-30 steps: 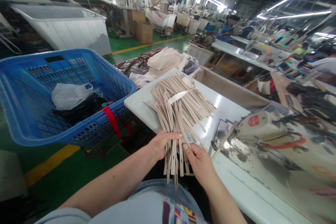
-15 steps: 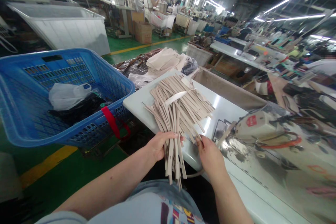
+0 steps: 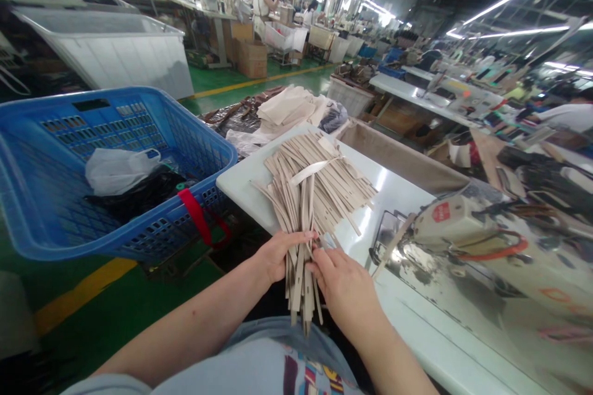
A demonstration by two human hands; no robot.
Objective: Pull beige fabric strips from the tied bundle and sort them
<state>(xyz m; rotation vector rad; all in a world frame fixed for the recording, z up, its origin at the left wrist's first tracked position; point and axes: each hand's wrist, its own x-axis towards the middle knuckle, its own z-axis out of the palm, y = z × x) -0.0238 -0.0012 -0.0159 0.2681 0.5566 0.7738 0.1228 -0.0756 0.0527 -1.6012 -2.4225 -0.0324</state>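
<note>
My left hand (image 3: 282, 253) is closed around a bundle of beige strips (image 3: 296, 290), whose near ends hang past the table edge. My right hand (image 3: 336, 271) presses against the right side of that bundle, its fingers curled on the strips beside my left thumb. Farther up, the bundle's far ends rest on a wide pile of similar strips (image 3: 345, 191) on the white table (image 3: 250, 188). Across the strips lies a pale band (image 3: 309, 173). Some of my right fingertips are hidden among the strips.
A blue plastic basket (image 3: 194, 129) with bags inside stands on the left. To the right is a sewing machine (image 3: 445, 222). Beyond the table lie beige fabric pieces (image 3: 290, 108) and a long trough (image 3: 403, 160). Other people work in the background.
My right hand has moved left from the pile's right side to the bundle in my left hand. The hanging strip ends sit closer together; my left hand stays almost in place.
</note>
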